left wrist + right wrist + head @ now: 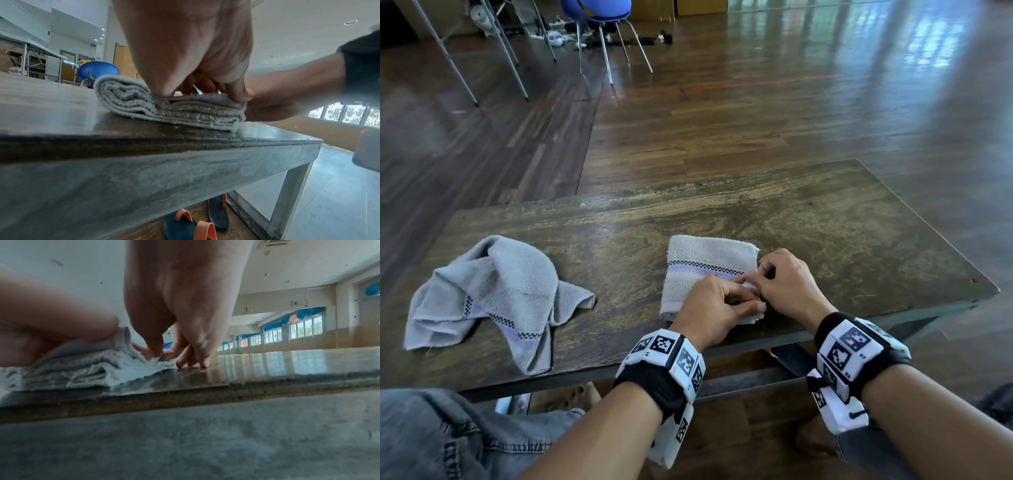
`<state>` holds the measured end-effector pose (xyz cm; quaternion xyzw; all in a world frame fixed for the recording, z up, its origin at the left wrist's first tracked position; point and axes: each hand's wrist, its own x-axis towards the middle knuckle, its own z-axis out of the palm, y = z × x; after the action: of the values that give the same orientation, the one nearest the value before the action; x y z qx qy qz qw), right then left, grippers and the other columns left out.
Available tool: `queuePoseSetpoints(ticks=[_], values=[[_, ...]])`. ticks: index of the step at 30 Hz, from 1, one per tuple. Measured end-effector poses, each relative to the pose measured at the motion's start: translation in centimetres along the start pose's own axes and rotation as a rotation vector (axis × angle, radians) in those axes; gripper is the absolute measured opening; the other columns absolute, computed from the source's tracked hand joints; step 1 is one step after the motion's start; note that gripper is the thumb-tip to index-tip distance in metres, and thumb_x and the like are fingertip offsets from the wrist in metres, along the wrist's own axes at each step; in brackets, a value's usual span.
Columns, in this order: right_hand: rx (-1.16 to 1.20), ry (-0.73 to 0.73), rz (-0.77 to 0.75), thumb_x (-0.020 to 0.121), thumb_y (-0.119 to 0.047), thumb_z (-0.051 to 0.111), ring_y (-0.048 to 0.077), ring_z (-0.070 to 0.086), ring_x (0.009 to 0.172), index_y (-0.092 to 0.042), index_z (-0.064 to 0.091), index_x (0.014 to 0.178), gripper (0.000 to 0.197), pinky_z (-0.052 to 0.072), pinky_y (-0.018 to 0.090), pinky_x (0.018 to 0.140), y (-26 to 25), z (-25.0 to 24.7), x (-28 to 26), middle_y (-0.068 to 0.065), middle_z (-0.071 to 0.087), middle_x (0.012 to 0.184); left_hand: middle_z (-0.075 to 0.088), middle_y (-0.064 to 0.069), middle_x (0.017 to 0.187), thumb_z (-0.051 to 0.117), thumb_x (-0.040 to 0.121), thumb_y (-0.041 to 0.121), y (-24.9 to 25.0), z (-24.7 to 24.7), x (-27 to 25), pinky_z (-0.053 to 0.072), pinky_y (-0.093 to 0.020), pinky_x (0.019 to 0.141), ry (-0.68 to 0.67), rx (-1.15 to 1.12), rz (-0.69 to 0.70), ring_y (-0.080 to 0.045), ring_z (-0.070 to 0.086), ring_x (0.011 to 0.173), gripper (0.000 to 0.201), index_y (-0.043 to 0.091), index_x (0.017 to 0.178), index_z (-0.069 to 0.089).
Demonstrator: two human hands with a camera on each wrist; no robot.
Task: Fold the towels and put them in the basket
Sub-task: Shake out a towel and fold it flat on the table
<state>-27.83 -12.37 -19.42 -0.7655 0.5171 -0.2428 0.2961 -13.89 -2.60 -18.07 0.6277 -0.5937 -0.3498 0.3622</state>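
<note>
A folded grey towel [702, 270] with a checked stripe lies near the front edge of the wooden table [825, 233]. My left hand [717, 303] rests on its near right part and pinches the top layers [185, 100] with curled fingers. My right hand [782, 279] sits at the towel's right edge, thumb and forefinger pinching a loose corner [152, 361], the other fingertips on the table. A second grey towel [489, 301] lies crumpled on the table's left side. No basket shows in any view.
Bare tabletop stretches behind and to the right of the folded towel. Sandals [205, 224] lie on the floor under the table. A blue chair [599, 20] and metal table legs [465, 68] stand far back on the wooden floor.
</note>
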Motion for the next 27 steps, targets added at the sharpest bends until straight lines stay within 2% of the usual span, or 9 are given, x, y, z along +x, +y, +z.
queuePoseSetpoints(ticks=[3, 5, 8, 11, 16, 19, 21, 24, 27], values=[[0.006, -0.004, -0.006, 0.087, -0.021, 0.075, 0.007, 0.049, 0.073, -0.004, 0.053, 0.068, 0.033, 0.037, 0.007, 0.063, 0.1, -0.2, -0.1, -0.003, 0.055, 0.086, 0.076, 0.005, 0.076, 0.067, 0.093, 0.035, 0.3, -0.1, 0.2, 0.048, -0.014, 0.073, 0.025, -0.057, 0.020, -0.010, 0.070, 0.078, 0.021, 0.027, 0.079, 0.080], [-0.001, 0.010, -0.032, 0.089, -0.016, 0.072, 0.010, 0.049, 0.074, 0.000, 0.054, 0.074, 0.028, 0.036, 0.007, 0.065, 0.2, 0.0, -0.3, -0.001, 0.055, 0.087, 0.071, 0.006, 0.067, 0.062, 0.096, 0.037, 0.6, -0.7, 0.5, 0.050, -0.027, 0.062, 0.133, -0.004, 0.065, -0.006, 0.063, 0.063, 0.029, 0.024, 0.076, 0.078], [-0.002, 0.035, -0.061, 0.090, -0.010, 0.071, 0.005, 0.047, 0.072, -0.003, 0.052, 0.074, 0.026, 0.036, 0.003, 0.069, 0.2, 0.4, -0.6, -0.005, 0.049, 0.084, 0.074, 0.006, 0.115, 0.059, 0.097, 0.030, 0.3, -1.7, 1.6, 0.048, -0.028, 0.098, 0.257, 0.275, 0.105, -0.007, 0.062, 0.115, 0.019, 0.026, 0.106, 0.075], [0.004, 0.049, -0.055, 0.091, -0.009, 0.070, 0.004, 0.047, 0.073, -0.005, 0.052, 0.074, 0.025, 0.035, 0.001, 0.068, 0.3, 0.6, -0.6, -0.006, 0.049, 0.085, 0.036, -0.002, 0.159, 0.055, 0.096, 0.047, -0.5, -2.0, 2.4, 0.010, -0.038, 0.124, 0.014, 0.542, 0.035, -0.017, 0.018, 0.152, 0.039, 0.038, 0.134, 0.057], [-0.001, 0.010, 0.010, 0.090, -0.017, 0.068, 0.014, 0.049, 0.096, -0.017, 0.048, 0.103, 0.024, 0.036, 0.012, 0.075, -0.6, 0.3, -0.4, -0.005, 0.046, 0.107, 0.007, 0.004, 0.168, 0.044, 0.081, 0.077, -1.9, -1.0, 2.6, -0.011, -0.039, 0.121, -0.055, 0.662, -0.005, -0.014, -0.005, 0.154, 0.071, 0.048, 0.144, 0.033], [-0.125, 0.095, -0.142, 0.091, -0.024, 0.061, 0.021, 0.046, 0.116, -0.018, 0.042, 0.126, 0.041, 0.042, 0.033, 0.095, -3.0, 0.4, 0.0, 0.002, 0.045, 0.127, -0.002, 0.006, 0.168, 0.041, 0.077, 0.079, -2.3, -0.9, 3.0, -0.011, -0.040, 0.122, -0.072, 0.740, -0.044, -0.013, -0.010, 0.154, 0.087, 0.042, 0.153, 0.020], [-0.141, 0.027, -0.243, 0.098, -0.034, 0.051, 0.022, 0.042, 0.132, -0.015, 0.040, 0.141, 0.048, 0.034, 0.040, 0.113, -4.5, 1.0, 0.3, 0.005, 0.046, 0.144, -0.007, 0.006, 0.167, 0.042, 0.078, 0.078, -2.5, -1.0, 3.3, -0.009, -0.043, 0.124, -0.089, 0.780, -0.055, -0.014, -0.013, 0.153, 0.098, 0.036, 0.158, 0.005], [-0.069, -0.221, -0.265, 0.106, -0.043, 0.034, 0.012, 0.026, 0.148, -0.015, 0.037, 0.150, 0.052, 0.014, 0.038, 0.124, -4.6, 2.6, 0.3, 0.001, 0.038, 0.158, -0.017, 0.009, 0.166, 0.045, 0.083, 0.071, -2.5, -1.0, 3.2, -0.008, -0.044, 0.124, -0.103, 0.795, -0.085, -0.014, -0.018, 0.152, 0.101, 0.036, 0.155, -0.017], [0.026, -0.252, -0.185, 0.108, -0.044, 0.026, -0.011, 0.003, 0.146, -0.022, 0.025, 0.159, 0.056, 0.000, 0.028, 0.125, -3.2, 3.5, 0.0, -0.009, 0.017, 0.167, -0.016, 0.011, 0.166, 0.052, 0.086, 0.061, -2.6, -1.1, 3.2, -0.008, -0.045, 0.124, -0.111, 0.706, -0.063, -0.013, -0.018, 0.152, 0.099, 0.036, 0.156, -0.014]])
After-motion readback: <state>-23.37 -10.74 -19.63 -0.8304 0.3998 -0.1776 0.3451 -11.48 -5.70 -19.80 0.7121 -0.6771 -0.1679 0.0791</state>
